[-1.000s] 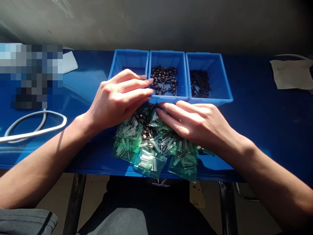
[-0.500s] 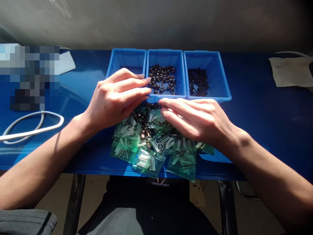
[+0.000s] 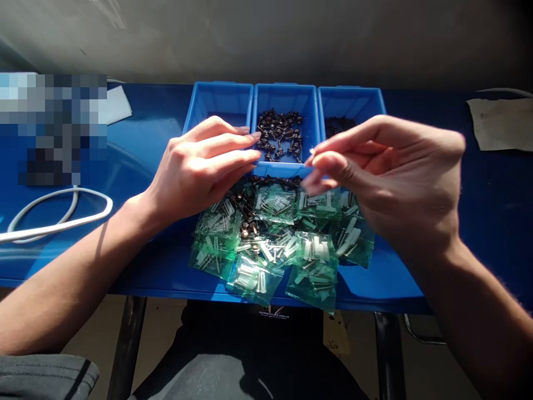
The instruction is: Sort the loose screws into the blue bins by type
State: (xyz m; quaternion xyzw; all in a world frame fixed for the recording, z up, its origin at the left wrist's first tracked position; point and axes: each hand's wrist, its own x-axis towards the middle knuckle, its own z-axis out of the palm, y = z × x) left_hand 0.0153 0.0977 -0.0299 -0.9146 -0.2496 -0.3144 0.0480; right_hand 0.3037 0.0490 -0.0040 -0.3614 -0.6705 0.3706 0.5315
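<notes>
My left hand (image 3: 202, 161) lies with its fingers stretched out over the front of the left blue bin (image 3: 222, 95), fingertips at the edge of the middle blue bin (image 3: 287, 95). Dark screws with washer-like heads (image 3: 278, 133) are in that middle bin. My right hand (image 3: 403, 178) is raised before the right blue bin (image 3: 352, 100), thumb and forefinger pinched together; a tiny bright bit shows at the tips, too small to name. Below the hands lie green clear bags (image 3: 314, 278) of screws and white wall plugs, with loose dark screws (image 3: 249, 228) among them.
All this stands on a blue table (image 3: 158, 272). A white cable (image 3: 62, 222) loops at the left, near a white card (image 3: 119, 104) and a blurred-out patch. Brownish paper (image 3: 502, 125) lies at the far right. A grey wall (image 3: 291, 39) rises behind.
My right hand has lifted from the bags by the middle bin's front, moved right and turned, its fingers now pinched. More bags show beneath it. My left hand stays in place.
</notes>
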